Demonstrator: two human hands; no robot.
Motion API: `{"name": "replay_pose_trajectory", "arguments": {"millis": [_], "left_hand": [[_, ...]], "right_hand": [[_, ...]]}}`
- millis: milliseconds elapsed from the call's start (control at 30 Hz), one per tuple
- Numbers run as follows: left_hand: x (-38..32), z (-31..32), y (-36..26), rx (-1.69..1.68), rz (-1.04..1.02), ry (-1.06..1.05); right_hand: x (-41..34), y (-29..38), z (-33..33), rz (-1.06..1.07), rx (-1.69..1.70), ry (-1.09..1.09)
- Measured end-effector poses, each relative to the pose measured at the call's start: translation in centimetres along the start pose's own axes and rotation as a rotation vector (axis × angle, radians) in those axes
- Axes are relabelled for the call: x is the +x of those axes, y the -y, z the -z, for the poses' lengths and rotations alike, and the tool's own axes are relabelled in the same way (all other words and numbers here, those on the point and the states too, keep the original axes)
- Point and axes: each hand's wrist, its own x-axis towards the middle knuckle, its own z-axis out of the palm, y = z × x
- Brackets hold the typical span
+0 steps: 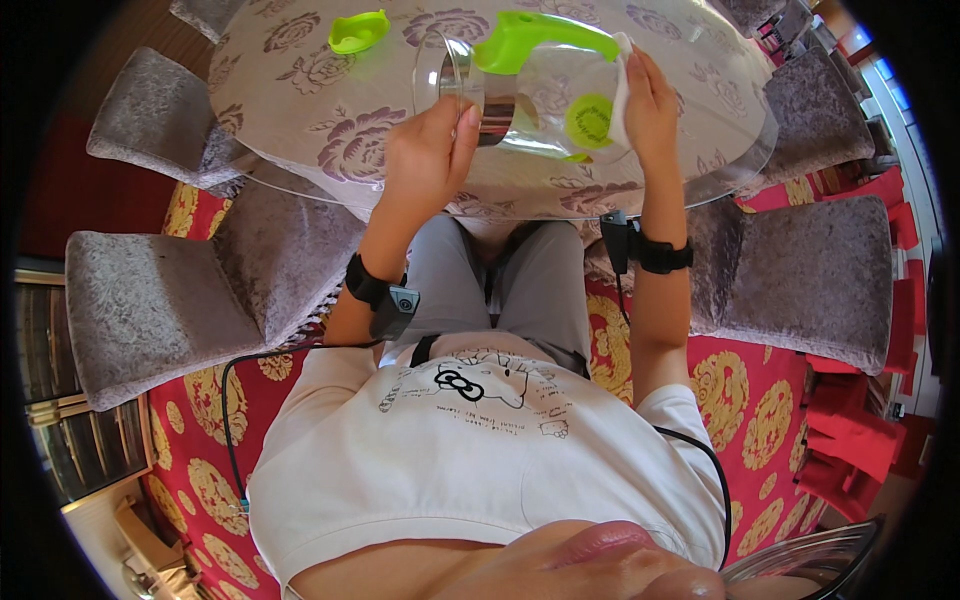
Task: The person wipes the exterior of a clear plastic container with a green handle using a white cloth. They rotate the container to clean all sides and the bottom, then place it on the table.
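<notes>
A clear pitcher (551,97) with a bright green handle (547,34) is held on its side above the table, its mouth to the left. My left hand (431,150) grips the clear rim (420,79), thumb toward the pitcher body. Behind that rim, a shiny metal band (497,118) circles the neck. At the other end, my right hand (654,101) presses a white cloth (622,105) against the base. A green kiwi-slice picture (589,121) shows on the wall. The green lid (360,32) lies apart on the table, at the far left.
A flower-patterned cloth under a clear cover drapes the round table (360,142). Grey velvet chairs (165,300) stand on both sides, close to my arms. Black wrist devices (382,296) with cables (229,397) are strapped to both forearms. Red and gold carpet (217,487) covers the floor.
</notes>
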Motion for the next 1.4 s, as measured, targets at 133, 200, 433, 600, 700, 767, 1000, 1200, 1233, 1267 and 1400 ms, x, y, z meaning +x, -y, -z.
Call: {"name": "replay_pose_trajectory", "arguments": {"millis": [133,200,433,600,700,767,1000,1200,1233,1267,1400], "left_hand": [[0.8,1.2,0.3,0.106,0.082,0.031],[1.2,1.5,0.2,0.068,0.165,0.039],[2.8,1.3,0.2,-0.130,0.405,-0.056],[3.8,0.6,0.9,-0.084,0.411,-0.140],[3.6,-0.4,0.8,-0.023,0.360,-0.214],[3.3,-0.8,0.6,0.025,0.362,-0.227],[3.2,-0.8,0.5,0.138,0.267,-0.275],[2.3,-0.2,0.1,0.152,0.190,-0.258],[2.1,-0.1,-0.1,0.130,0.197,-0.253],[1.8,-0.1,-0.2,0.111,0.200,-0.251],[1.5,-0.1,-0.5,0.092,0.121,-0.248]], "right_hand": [[-1.0,1.6,-0.4,0.073,-0.155,-0.058],[-1.4,2.2,-0.7,0.099,-0.227,-0.094],[-2.2,2.7,-1.9,0.236,-0.187,-0.164],[-3.4,2.3,-2.3,0.368,-0.142,-0.198],[-4.1,2.1,-2.5,0.388,-0.063,-0.226],[-4.4,2.0,-2.5,0.363,-0.060,-0.232],[-5.2,2.3,-2.0,0.331,-0.058,-0.190],[-4.2,2.8,-0.1,0.529,-0.149,-0.017],[-3.7,2.8,0.3,0.549,-0.147,0.040],[-3.0,2.9,0.8,0.567,-0.147,0.097],[-1.1,3.6,1.7,0.741,-0.256,0.277]]}}
